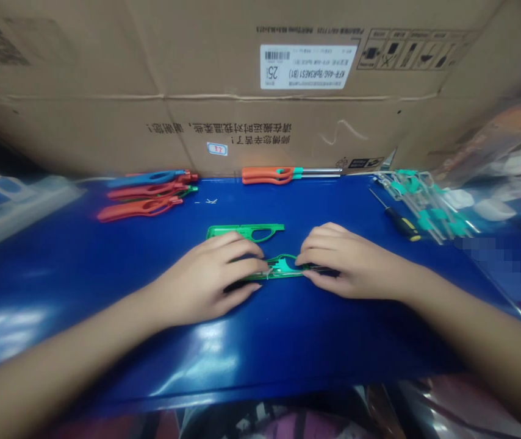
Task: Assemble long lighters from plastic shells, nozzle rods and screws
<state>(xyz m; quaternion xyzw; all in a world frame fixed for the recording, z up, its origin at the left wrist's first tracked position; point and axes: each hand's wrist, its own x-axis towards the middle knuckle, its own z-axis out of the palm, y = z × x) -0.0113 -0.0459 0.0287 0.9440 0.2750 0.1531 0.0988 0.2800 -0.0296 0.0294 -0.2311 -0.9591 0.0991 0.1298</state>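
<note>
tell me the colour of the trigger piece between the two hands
The trigger piece is turquoise; the head view shows it best.

Cardboard (105, 79) stands behind the table (260, 360), along its far edge. Before it, near the middle of that edge, lies a lighter (260, 175), possibly two together. Toward the far left corner is a pile of handles (136, 211), with small scraps (211, 201) just to its right; a plastic box (41, 204) is at the left edge. Toward the far right corner lies a heap of rods (427, 221), a screwdriver (404, 225) just left of it. In the middle, the left hand (210, 274) and right hand (343, 262) hold opposite ends of a filled shell (283, 267); an empty shell (219, 231) lies just behind it.
</note>
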